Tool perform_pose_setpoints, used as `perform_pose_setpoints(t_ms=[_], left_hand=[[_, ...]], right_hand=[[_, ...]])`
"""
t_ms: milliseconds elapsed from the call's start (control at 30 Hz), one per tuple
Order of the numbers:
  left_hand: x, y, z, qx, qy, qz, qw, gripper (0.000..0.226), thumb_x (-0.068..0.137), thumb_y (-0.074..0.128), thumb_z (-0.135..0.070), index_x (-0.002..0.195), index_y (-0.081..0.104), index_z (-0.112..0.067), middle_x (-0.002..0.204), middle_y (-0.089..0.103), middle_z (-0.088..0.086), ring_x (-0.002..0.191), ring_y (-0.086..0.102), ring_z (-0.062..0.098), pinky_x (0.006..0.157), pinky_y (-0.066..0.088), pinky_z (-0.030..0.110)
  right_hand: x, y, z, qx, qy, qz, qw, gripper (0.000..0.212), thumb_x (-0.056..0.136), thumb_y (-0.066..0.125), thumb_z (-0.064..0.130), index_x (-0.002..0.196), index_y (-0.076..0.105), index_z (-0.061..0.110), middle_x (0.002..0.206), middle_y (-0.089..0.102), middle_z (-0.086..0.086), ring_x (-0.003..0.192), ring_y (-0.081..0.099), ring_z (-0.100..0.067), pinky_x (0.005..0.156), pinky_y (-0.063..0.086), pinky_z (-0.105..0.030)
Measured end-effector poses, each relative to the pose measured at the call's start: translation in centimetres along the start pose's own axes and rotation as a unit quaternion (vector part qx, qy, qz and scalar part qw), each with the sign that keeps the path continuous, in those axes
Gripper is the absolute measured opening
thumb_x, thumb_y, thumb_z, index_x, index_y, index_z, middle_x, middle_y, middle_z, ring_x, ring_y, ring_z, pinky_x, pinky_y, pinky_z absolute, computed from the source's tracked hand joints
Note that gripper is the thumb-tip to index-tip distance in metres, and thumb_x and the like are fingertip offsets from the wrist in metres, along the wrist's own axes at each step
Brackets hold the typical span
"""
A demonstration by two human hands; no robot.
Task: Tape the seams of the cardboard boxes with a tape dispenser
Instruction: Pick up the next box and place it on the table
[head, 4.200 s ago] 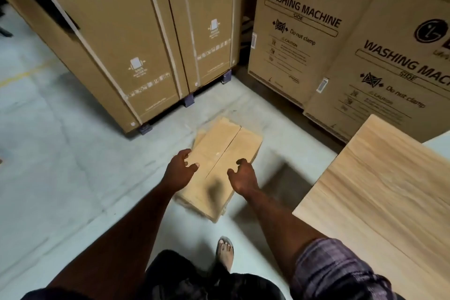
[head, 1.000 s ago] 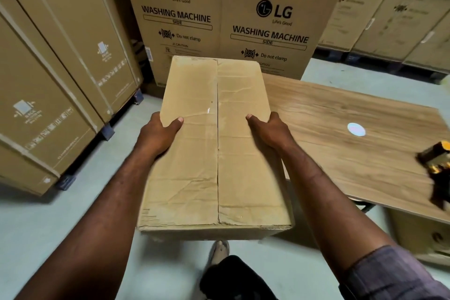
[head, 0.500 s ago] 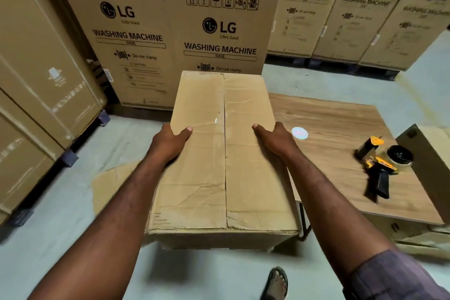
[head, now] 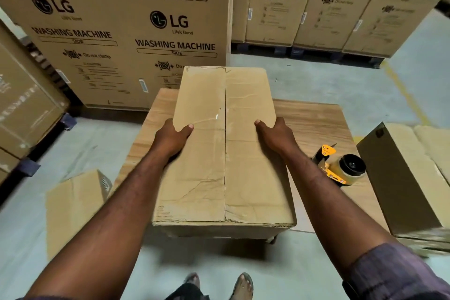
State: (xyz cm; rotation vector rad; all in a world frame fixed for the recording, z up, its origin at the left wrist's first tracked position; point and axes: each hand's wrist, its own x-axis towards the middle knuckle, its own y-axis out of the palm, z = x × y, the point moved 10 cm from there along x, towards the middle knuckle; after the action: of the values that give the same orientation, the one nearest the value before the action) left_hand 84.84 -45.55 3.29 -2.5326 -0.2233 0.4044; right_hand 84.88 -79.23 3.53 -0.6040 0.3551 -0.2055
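Head: left hand (head: 170,139), right hand (head: 277,136), grips curled round box (head: 224,173) edges, seemingly over table (head: 316,124).

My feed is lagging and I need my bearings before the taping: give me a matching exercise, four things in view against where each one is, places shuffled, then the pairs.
Things:
1. plain brown cardboard box
2. yellow and black tape dispenser
3. flattened brown cardboard piece
4. large printed washing-machine carton

Places:
A. on the grey floor, left of the wooden table
B. standing behind the table
C. gripped at its sides by the left hand and right hand
D. lying on the table, right of the right hand

Pairs: 1-C, 2-D, 3-A, 4-B.
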Motion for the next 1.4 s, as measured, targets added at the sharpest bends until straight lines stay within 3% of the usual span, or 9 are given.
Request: perform_pose_setpoints(t_ms=[333, 500, 600, 733, 833, 933, 1000, 1233, 1400], left_hand=[[4.2, 3.8, -2.4, 0.008, 0.007, 0.013, 1.0, 0.056, 0.092, 0.067, -0.047, 0.135, 0.055, -0.014, 0.131, 0.063, 0.006, 0.119, 0.059, 0.028, 0.09, 0.043, 0.029], [4.6, 3.6, -2.0, 0.026, 0.018, -0.014, 0.999, 0.052, 0.094, 0.066, -0.041, 0.135, 0.054, -0.014, 0.13, 0.063, 0.008, 0.117, 0.059, 0.029, 0.087, 0.042, 0.029], [2.3, 4.6, -5.7, 0.125, 0.107, -0.071, 0.984, 0.061, 0.094, 0.066, -0.025, 0.147, 0.042, -0.008, 0.147, 0.046, 0.015, 0.133, 0.044, 0.033, 0.108, 0.038, 0.037], [-6.9, 14.6, -11.2, 0.246, 0.269, 0.05, 0.93, 0.071, 0.095, 0.058, -0.042, 0.153, 0.034, -0.01, 0.163, 0.024, 0.013, 0.15, 0.02, 0.028, 0.124, 0.014, 0.045], [-12.4, 21.1, -10.7, 0.327, 0.261, 0.137, 0.898, 0.094, 0.093, 0.041, -0.067, 0.159, 0.01, -0.007, 0.167, -0.002, 0.015, 0.154, -0.007, 0.03, 0.122, -0.005, 0.057], [-13.7, 22.6, -10.3, 0.351, 0.242, 0.129, 0.895, 0.109, 0.086, 0.033, -0.079, 0.159, -0.001, -0.005, 0.165, -0.014, 0.017, 0.152, -0.02, 0.031, 0.117, -0.014, 0.063], [-13.4, 22.5, -10.1, 0.358, 0.232, 0.134, 0.894, 0.108, 0.085, 0.039, -0.075, 0.159, -0.002, -0.006, 0.165, -0.017, 0.017, 0.151, -0.022, 0.031, 0.117, -0.014, 0.063], [-10.9, 18.7, -8.5, 0.368, 0.26, 0.209, 0.868, 0.111, 0.083, 0.059, -0.056, 0.159, -0.007, -0.008, 0.164, -0.023, 0.014, 0.15, -0.025, 0.027, 0.122, -0.012, 0.051], [-8.8, 12.4, -4.9, 0.383, 0.291, 0.289, 0.827, 0.114, 0.083, 0.068, -0.041, 0.159, -0.014, -0.017, 0.161, -0.03, 0.0, 0.149, -0.026, 0.016, 0.124, -0.011, 0.043]], right_hand=[[2.8, -1.4, -1.9, 0.036, -0.029, -0.005, 0.999, 0.055, 0.096, 0.064, 0.043, 0.139, 0.045, 0.013, 0.133, 0.064, -0.007, 0.103, 0.057, -0.02, 0.082, 0.038, -0.026], [3.0, -0.4, -1.8, 0.027, -0.055, -0.01, 0.998, 0.054, 0.096, 0.063, 0.038, 0.139, 0.044, 0.012, 0.132, 0.063, -0.007, 0.118, 0.061, -0.028, 0.084, 0.042, -0.03], [3.3, -0.4, -0.7, -0.037, -0.117, -0.016, 0.992, 0.061, 0.092, 0.063, 0.039, 0.141, 0.044, 0.007, 0.14, 0.054, -0.013, 0.13, 0.051, -0.03, 0.1, 0.045, -0.037], [3.7, -1.0, 2.9, -0.202, -0.26, -0.02, 0.944, 0.064, 0.095, 0.058, 0.032, 0.15, 0.042, 0.004, 0.16, 0.035, -0.017, 0.147, 0.033, -0.033, 0.118, 0.034, -0.046], [4.2, -0.4, 4.1, -0.276, -0.317, 0.011, 0.907, 0.056, 0.099, 0.047, 0.035, 0.147, 0.05, 0.008, 0.158, 0.041, -0.014, 0.146, 0.037, -0.033, 0.116, 0.036, -0.052], [4.6, 0.7, 2.8, -0.265, -0.34, 0.072, 0.899, 0.047, 0.106, 0.046, 0.027, 0.15, 0.048, 0.014, 0.162, 0.037, -0.008, 0.152, 0.029, -0.025, 0.122, 0.028, -0.044], [4.9, 0.7, 2.0, -0.234, -0.329, 0.086, 0.911, 0.046, 0.107, 0.043, 0.028, 0.152, 0.046, 0.018, 0.164, 0.034, -0.002, 0.154, 0.022, -0.019, 0.124, 0.023, -0.041], [3.1, 1.5, 1.0, -0.238, -0.262, 0.049, 0.934, 0.053, 0.107, 0.031, 0.043, 0.158, 0.033, 0.027, 0.17, 0.018, 0.006, 0.156, 0.016, -0.021, 0.118, 0.022, -0.064], [-0.9, 4.8, 2.1, -0.316, -0.224, -0.023, 0.922, 0.054, 0.103, 0.04, 0.044, 0.149, 0.043, 0.016, 0.163, 0.028, -0.011, 0.153, 0.016, -0.035, 0.119, 0.013, -0.062]])
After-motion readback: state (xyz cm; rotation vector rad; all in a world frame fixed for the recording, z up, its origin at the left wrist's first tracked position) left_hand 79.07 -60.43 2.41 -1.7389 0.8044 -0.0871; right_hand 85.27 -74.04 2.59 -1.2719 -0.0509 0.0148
